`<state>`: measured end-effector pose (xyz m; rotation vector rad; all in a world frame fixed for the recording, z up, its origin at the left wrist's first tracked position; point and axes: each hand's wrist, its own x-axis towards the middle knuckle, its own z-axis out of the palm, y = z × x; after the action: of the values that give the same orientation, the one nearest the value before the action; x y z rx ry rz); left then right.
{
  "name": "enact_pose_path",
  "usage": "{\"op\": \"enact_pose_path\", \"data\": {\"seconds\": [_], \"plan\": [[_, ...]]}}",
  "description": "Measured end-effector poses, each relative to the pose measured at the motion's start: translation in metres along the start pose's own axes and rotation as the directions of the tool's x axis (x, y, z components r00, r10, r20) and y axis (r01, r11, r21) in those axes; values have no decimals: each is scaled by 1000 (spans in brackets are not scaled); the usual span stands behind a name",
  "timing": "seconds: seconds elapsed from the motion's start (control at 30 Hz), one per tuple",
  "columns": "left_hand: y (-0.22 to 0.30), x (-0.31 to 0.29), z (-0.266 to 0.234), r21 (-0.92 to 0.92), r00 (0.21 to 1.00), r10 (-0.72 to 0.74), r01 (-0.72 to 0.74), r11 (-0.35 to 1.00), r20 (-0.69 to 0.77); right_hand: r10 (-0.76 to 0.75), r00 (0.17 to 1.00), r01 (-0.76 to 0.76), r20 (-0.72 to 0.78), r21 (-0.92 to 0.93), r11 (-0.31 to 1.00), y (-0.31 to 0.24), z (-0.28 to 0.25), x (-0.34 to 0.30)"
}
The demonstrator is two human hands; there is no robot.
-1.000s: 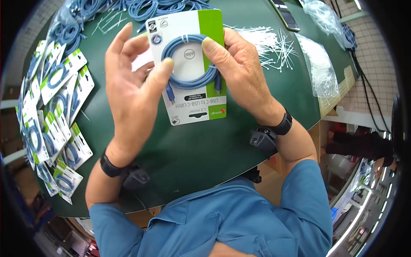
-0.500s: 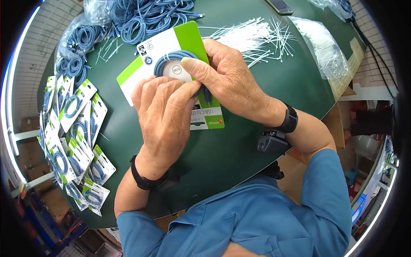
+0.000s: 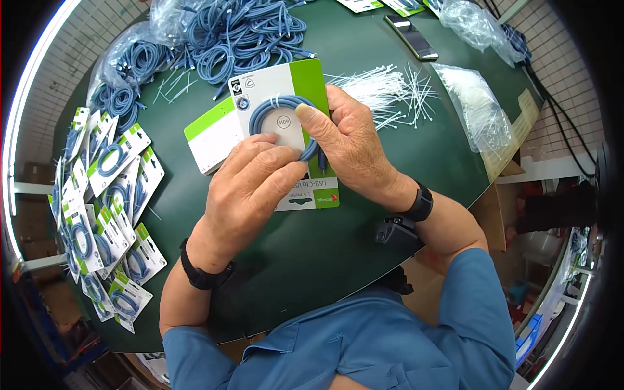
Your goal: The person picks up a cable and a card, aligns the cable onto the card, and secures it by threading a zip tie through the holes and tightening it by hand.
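Observation:
My right hand (image 3: 354, 143) grips the right edge of a white and green packaging card (image 3: 307, 79), its thumb pressed on a coil of blue cable (image 3: 255, 121) that lies against the card's face. White ties (image 3: 275, 102) cross the top of the coil. A dark cable plug (image 3: 322, 160) hangs beside the right thumb. My left hand (image 3: 250, 185) is closed on the coil's lower left side, its fingers bent over it; the thumb is hidden. Behind the held card, to its left, shows another white and green card (image 3: 211, 135).
Finished-looking carded cables (image 3: 107, 214) are heaped at the left. Loose blue cables (image 3: 240, 39) are piled at the back. White cable ties (image 3: 383, 94) lie spread out near a clear bag of ties (image 3: 478, 107). A phone (image 3: 411, 37) lies at the back right.
My left fingers have shifted from a tight pinch at the coil's right side to its lower left part, uncovering more of the coil. The whole view has shifted, showing more of the table's back.

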<state>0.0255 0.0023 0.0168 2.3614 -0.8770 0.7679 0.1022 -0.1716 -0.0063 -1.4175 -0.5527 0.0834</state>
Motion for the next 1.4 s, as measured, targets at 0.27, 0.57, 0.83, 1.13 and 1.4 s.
{"op": "enact_pose_path", "data": {"seconds": [0.27,0.57,0.83,1.13,1.4], "plan": [[-11,-23,-11,-94,994,54,-63,994,-99,17,995,13,97,-292,956,-16,0,1],[42,-34,-28,-714,665,-728,590,377,166,-41,988,16,147,167,986,-22,-6,-13],[58,-62,-47,-740,534,-705,672,20,466,18,957,-87,291,225,971,-24,-3,-11],[-33,-79,-160,-910,263,-924,235,341,-278,-477,779,626,406,-456,633,5,-17,-5],[-48,-90,-100,-919,272,-955,394,-1,118,-575,603,798,553,-416,436,-5,-14,-6]]}}
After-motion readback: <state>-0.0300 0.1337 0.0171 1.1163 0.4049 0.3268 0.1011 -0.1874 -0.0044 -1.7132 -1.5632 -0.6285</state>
